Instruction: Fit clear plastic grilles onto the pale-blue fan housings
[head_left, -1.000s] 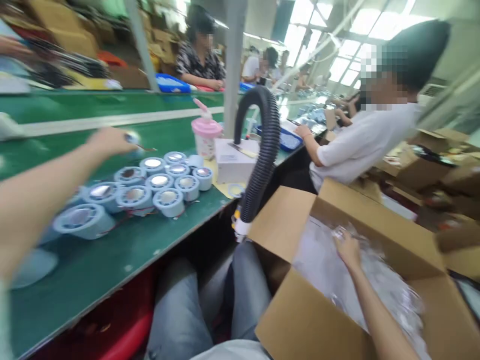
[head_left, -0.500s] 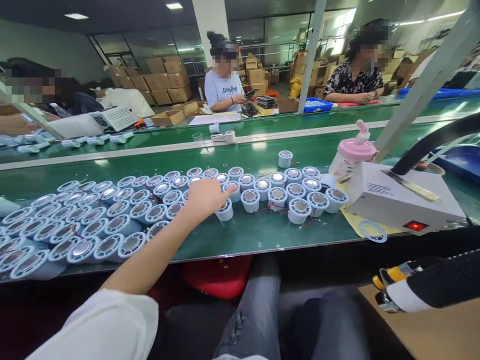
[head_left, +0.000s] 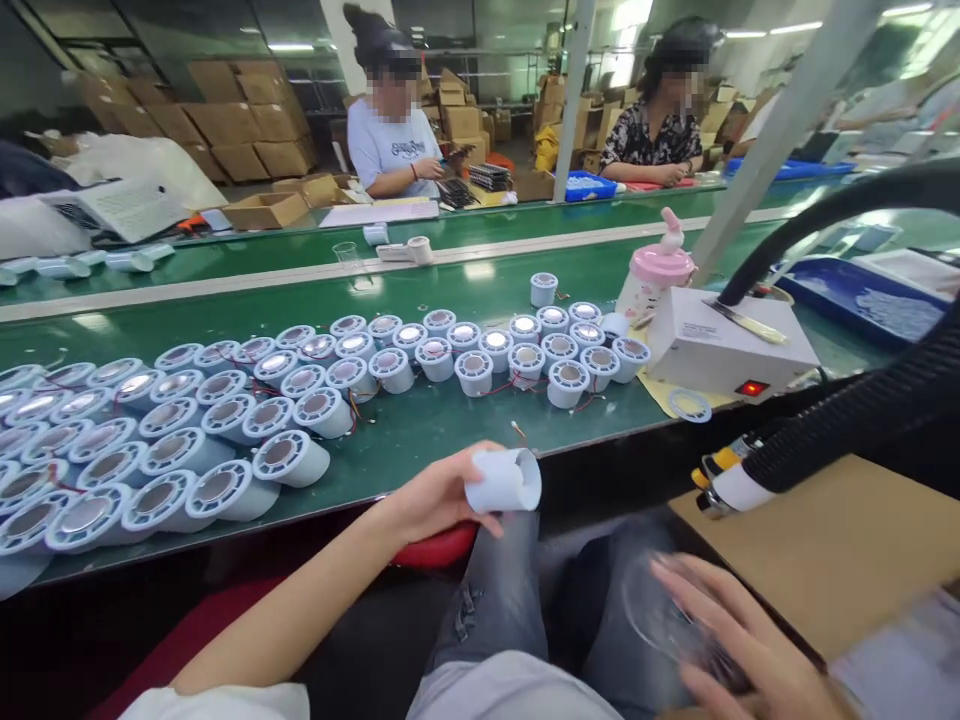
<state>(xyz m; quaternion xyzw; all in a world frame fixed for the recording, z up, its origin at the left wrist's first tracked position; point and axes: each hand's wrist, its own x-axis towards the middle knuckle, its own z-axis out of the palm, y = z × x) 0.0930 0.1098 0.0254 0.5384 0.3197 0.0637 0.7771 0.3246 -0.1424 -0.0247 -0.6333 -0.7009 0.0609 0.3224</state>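
Observation:
My left hand [head_left: 442, 492] is closed round a light blue plastic cylinder [head_left: 491, 482], held on its side above my lap just off the table edge. Its open end faces right, and a short wire with a small plug sticks up behind it. Low on the right, my right hand [head_left: 739, 625], smeared by motion, grips a clear round plastic piece [head_left: 646, 605], perhaps a cup or cover. On the green table, many similar blue cylinders [head_left: 292, 457] stand in rows with round metallic centres and thin red and black wires.
A white box with a lit red switch [head_left: 752, 388] stands at the table's right, beside a pink-lidded cup [head_left: 660, 268] and a flat blue ring [head_left: 688, 405]. A black hose [head_left: 817, 440] hangs over a cardboard box [head_left: 832, 540]. Two people sit across the table.
My left hand has drawn back from the rows towards my lap with a blue cylinder in it. My right hand has come into view holding the clear piece. The view has shifted right and down.

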